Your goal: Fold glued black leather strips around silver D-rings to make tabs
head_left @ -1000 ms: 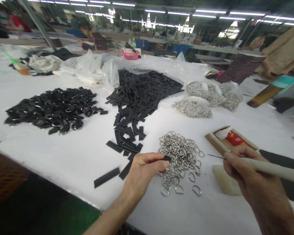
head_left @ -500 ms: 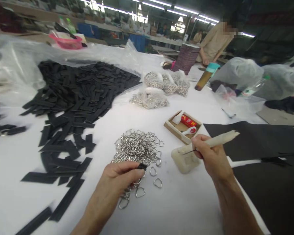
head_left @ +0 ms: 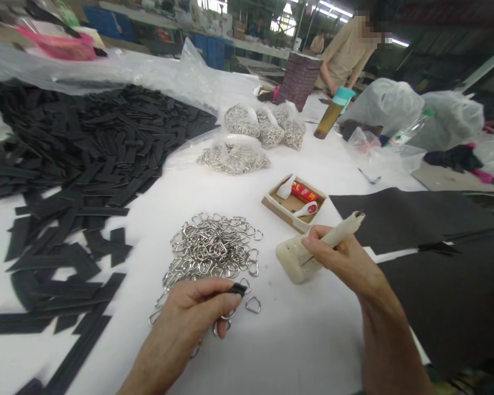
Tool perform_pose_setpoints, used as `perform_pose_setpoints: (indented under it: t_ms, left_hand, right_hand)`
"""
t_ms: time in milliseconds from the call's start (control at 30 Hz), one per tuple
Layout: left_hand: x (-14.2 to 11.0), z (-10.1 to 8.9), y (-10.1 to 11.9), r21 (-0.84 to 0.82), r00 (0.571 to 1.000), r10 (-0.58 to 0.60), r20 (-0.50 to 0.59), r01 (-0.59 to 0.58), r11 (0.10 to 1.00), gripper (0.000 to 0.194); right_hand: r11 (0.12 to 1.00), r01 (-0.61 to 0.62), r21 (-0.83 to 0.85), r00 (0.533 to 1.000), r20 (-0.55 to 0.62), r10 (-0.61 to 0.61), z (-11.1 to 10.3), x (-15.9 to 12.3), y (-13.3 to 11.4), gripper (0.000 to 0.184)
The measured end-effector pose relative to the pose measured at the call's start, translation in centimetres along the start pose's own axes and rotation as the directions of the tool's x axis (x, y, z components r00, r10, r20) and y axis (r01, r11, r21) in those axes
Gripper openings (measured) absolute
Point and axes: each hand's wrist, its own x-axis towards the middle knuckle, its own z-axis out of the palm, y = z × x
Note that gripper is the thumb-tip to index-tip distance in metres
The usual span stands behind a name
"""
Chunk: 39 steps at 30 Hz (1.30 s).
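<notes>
Silver metal D-rings [head_left: 212,252] lay in a loose heap on a white-covered desk [head_left: 304,340]. The person's left hand [head_left: 185,315] was clenched at the heap's near edge, thumb and finger pinching a small black strip [head_left: 239,289]. The right hand [head_left: 337,258] gripped a slim pale-handled tool [head_left: 341,235] like a pen, its fine metal tip reaching over a cream block [head_left: 292,260] near the heap. Behind that block sat a cardboard tray [head_left: 280,204] holding a red box [head_left: 303,192]. A large pile of black strips [head_left: 86,142] spread left of the rings, bagged rings [head_left: 233,159] lay beyond them, and a black sheet [head_left: 420,219] lay to the right. A co-worker [head_left: 346,55] stood far off.
</notes>
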Motion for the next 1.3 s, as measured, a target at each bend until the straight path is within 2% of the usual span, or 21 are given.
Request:
perform_pose_setpoints:
  t_ms: [333,500,633,733,867,967,1033,1133,1300]
  left_hand:
    - [0.3,-0.7,-1.1,0.007,0.999,-0.039,0.027,0.039,0.999,0.018]
    - [0.2,-0.8,-0.9,0.0,0.998,-0.045,0.033,0.045,0.999,0.016]
    - [0.0,-0.7,-0.6,0.011,0.998,-0.036,0.05,0.036,0.999,0.017]
    - [-0.3,-0.5,-0.2,0.031,0.998,0.027,0.054,-0.029,0.999,0.012]
    - [-0.8,-0.1,0.2,0.021,0.997,0.06,0.043,-0.061,0.998,0.009]
    - [-1.0,0.0,0.2,0.015,0.997,0.071,0.018,-0.072,0.997,0.009]
    - [-1.1,0.0,0.2,0.018,0.996,0.083,0.009,-0.084,0.996,0.008]
    - [-1.1,-0.1,0.2,0.012,0.995,0.102,0.021,-0.102,0.995,0.008]
    - [-1.0,-0.1,-0.1,-0.023,0.993,0.109,0.049,-0.108,0.994,0.006]
  right_hand:
    - [0.986,-0.048,-0.157,0.999,0.016,0.051,0.2,0.6,0.4,0.031]
    - [0.991,-0.04,-0.126,0.999,0.018,0.043,0.0,0.5,0.3,0.033]
    - [1.0,0.005,0.025,0.999,-0.051,-0.003,-0.7,0.0,0.3,0.036]
    - [0.965,0.053,0.256,0.995,-0.096,-0.029,-0.3,-0.3,-0.1,0.039]
    - [0.763,0.032,0.646,0.999,-0.024,-0.021,1.8,-0.8,-1.3,0.032]
    - [0.686,-0.003,0.727,0.998,0.043,-0.042,3.6,-1.5,-2.6,0.03]
    - [0.709,-0.013,0.705,0.997,0.063,-0.044,4.5,-1.9,-3.3,0.031]
    - [0.793,-0.007,0.61,0.998,0.049,-0.029,5.6,-2.5,-4.0,0.036]
    - [0.876,0.004,0.482,0.998,0.048,-0.031,6.7,-2.8,-3.6,0.037]
